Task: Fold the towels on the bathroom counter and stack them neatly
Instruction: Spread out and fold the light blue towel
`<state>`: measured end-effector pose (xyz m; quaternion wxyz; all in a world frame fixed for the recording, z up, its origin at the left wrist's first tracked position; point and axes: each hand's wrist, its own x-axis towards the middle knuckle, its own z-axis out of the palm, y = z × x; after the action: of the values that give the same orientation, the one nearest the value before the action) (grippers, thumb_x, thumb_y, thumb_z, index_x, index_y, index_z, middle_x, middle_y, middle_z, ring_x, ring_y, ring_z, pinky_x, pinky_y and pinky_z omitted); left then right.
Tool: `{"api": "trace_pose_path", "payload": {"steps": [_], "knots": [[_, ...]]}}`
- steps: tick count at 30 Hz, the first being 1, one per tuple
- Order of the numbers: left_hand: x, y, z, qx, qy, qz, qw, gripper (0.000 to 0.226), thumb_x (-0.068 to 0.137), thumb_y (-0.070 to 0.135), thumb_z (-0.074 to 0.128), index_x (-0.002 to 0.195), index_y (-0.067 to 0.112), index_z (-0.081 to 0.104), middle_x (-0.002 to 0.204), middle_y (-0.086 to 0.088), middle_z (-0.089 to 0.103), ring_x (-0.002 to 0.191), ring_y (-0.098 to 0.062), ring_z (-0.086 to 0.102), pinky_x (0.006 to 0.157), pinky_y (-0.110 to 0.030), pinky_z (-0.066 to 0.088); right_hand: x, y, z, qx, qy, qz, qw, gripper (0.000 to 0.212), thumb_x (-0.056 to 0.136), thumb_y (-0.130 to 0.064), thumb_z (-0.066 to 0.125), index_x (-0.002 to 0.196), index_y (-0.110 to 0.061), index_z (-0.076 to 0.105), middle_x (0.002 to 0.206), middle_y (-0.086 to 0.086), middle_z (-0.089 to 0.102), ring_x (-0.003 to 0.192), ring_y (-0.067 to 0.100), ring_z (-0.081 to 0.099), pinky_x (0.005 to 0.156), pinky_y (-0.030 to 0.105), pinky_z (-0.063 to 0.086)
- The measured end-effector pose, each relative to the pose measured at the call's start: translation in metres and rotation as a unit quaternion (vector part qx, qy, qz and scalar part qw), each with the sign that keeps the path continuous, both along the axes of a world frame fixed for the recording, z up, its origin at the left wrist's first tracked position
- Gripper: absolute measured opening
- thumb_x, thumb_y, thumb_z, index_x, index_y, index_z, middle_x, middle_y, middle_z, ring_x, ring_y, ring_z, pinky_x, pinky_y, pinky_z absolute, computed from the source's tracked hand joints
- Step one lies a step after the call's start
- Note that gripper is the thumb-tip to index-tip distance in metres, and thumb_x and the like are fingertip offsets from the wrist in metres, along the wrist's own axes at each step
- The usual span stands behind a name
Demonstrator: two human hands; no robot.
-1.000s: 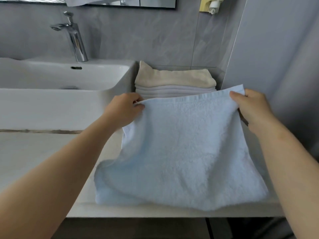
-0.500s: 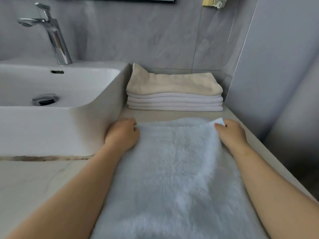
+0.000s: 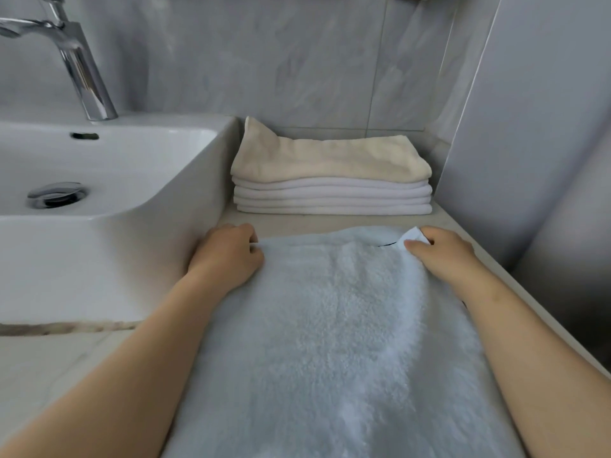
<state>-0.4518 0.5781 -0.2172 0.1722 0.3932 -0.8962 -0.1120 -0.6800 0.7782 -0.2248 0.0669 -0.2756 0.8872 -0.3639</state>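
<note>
A pale blue towel lies spread flat on the counter, running from the near edge toward the wall. My left hand grips its far left corner with curled fingers. My right hand pinches the far right corner, where a small white flap sticks up. Behind the towel, against the wall, stands a stack of folded towels: several white ones with a cream one on top.
A white basin with a chrome tap and drain fills the left side, right beside my left hand. Grey tiled wall stands behind, and a grey panel closes off the right.
A second ago both hands held the blue towel up by its top corners. They have since lowered it and laid it flat on the counter, still holding the corners.
</note>
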Motion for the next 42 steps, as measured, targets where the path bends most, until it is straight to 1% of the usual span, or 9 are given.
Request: {"api": "trace_pose_path", "payload": {"steps": [3, 6, 14, 18, 23, 28, 30, 37, 42], "knots": [[0.001, -0.002, 0.006, 0.025, 0.023, -0.003, 0.999, 0.006, 0.085, 0.020, 0.052, 0.080, 0.017, 0.052, 0.083, 0.002, 0.056, 0.078, -0.020, 0.052, 0.060, -0.028, 0.036, 0.002, -0.002, 0.000, -0.114, -0.045, 0.045, 0.991, 0.020, 0.087, -0.024, 0.056, 0.076, -0.008, 0.058, 0.073, -0.001, 0.057, 0.071, 0.017, 0.051, 0.064, 0.029, 0.037], [0.002, -0.002, 0.013, 0.049, 0.071, -0.010, 0.996, 0.013, 0.084, 0.019, 0.053, 0.072, 0.021, 0.049, 0.071, 0.005, 0.055, 0.063, -0.013, 0.048, 0.049, -0.026, 0.031, 0.005, -0.001, 0.008, -0.258, -0.121, 0.050, 0.957, 0.016, 0.089, -0.023, 0.061, 0.075, -0.017, 0.066, 0.070, -0.006, 0.066, 0.066, 0.012, 0.061, 0.062, 0.025, 0.046], [0.005, 0.003, 0.030, 0.012, 0.103, -0.084, 0.991, 0.024, 0.082, 0.022, 0.063, 0.068, 0.031, 0.047, 0.089, 0.012, 0.045, 0.071, 0.002, 0.043, 0.056, -0.015, 0.030, 0.008, 0.002, 0.018, -0.377, -0.204, 0.060, 0.902, 0.013, 0.083, -0.015, 0.068, 0.074, -0.023, 0.074, 0.075, -0.003, 0.074, 0.066, 0.011, 0.070, 0.051, 0.020, 0.052], [0.006, 0.007, 0.037, 0.051, 0.086, -0.093, 0.991, 0.016, 0.076, 0.020, 0.066, 0.067, 0.026, 0.055, 0.086, 0.012, 0.052, 0.068, -0.003, 0.048, 0.054, -0.019, 0.034, 0.004, 0.001, 0.011, -0.338, -0.176, -0.007, 0.925, 0.009, 0.079, -0.010, 0.071, 0.075, -0.017, 0.072, 0.067, 0.000, 0.071, 0.061, 0.016, 0.068, 0.054, 0.024, 0.054], [0.012, 0.012, 0.046, 0.113, -0.002, -0.111, 0.987, 0.014, 0.077, 0.025, 0.069, 0.067, 0.024, 0.059, 0.065, 0.012, 0.053, 0.058, -0.004, 0.047, 0.052, -0.019, 0.032, 0.000, -0.001, 0.006, -0.212, -0.129, -0.027, 0.968, 0.013, 0.077, -0.002, 0.069, 0.082, 0.009, 0.063, 0.077, 0.020, 0.064, 0.071, 0.025, 0.058, 0.067, 0.033, 0.046], [0.016, 0.011, 0.055, 0.168, -0.012, -0.136, 0.976, 0.013, 0.074, 0.024, 0.072, 0.066, 0.022, 0.062, 0.044, 0.019, 0.047, 0.045, 0.000, 0.040, 0.052, -0.018, 0.032, 0.002, 0.003, 0.019, -0.231, -0.246, 0.032, 0.941, 0.008, 0.081, -0.002, 0.068, 0.081, -0.010, 0.069, 0.068, 0.005, 0.071, 0.057, 0.015, 0.067, 0.050, 0.022, 0.052], [0.016, 0.011, 0.056, 0.170, 0.006, -0.140, 0.975, 0.012, 0.074, 0.023, 0.072, 0.066, 0.021, 0.062, 0.047, 0.017, 0.046, 0.044, 0.000, 0.039, 0.053, -0.018, 0.033, 0.002, 0.004, 0.024, -0.236, -0.304, 0.063, 0.921, 0.008, 0.083, -0.007, 0.067, 0.087, -0.014, 0.069, 0.075, 0.003, 0.074, 0.063, 0.013, 0.070, 0.056, 0.025, 0.054], [0.016, 0.012, 0.056, 0.105, 0.060, -0.125, 0.985, 0.017, 0.074, 0.020, 0.070, 0.062, 0.024, 0.059, 0.045, 0.020, 0.049, 0.043, 0.003, 0.044, 0.046, -0.013, 0.032, 0.002, 0.005, 0.028, -0.267, -0.387, 0.093, 0.878, 0.012, 0.086, -0.016, 0.064, 0.096, -0.019, 0.068, 0.094, 0.005, 0.073, 0.087, 0.019, 0.068, 0.074, 0.035, 0.052], [0.019, 0.013, 0.060, -0.032, 0.067, -0.074, 0.994, 0.016, 0.077, 0.025, 0.069, 0.067, 0.025, 0.057, 0.065, 0.015, 0.049, 0.057, -0.001, 0.045, 0.048, -0.013, 0.030, 0.006, 0.006, 0.035, -0.350, -0.248, 0.035, 0.903, 0.006, 0.083, -0.012, 0.068, 0.079, -0.016, 0.069, 0.072, 0.000, 0.073, 0.062, 0.012, 0.070, 0.051, 0.023, 0.053]]}}
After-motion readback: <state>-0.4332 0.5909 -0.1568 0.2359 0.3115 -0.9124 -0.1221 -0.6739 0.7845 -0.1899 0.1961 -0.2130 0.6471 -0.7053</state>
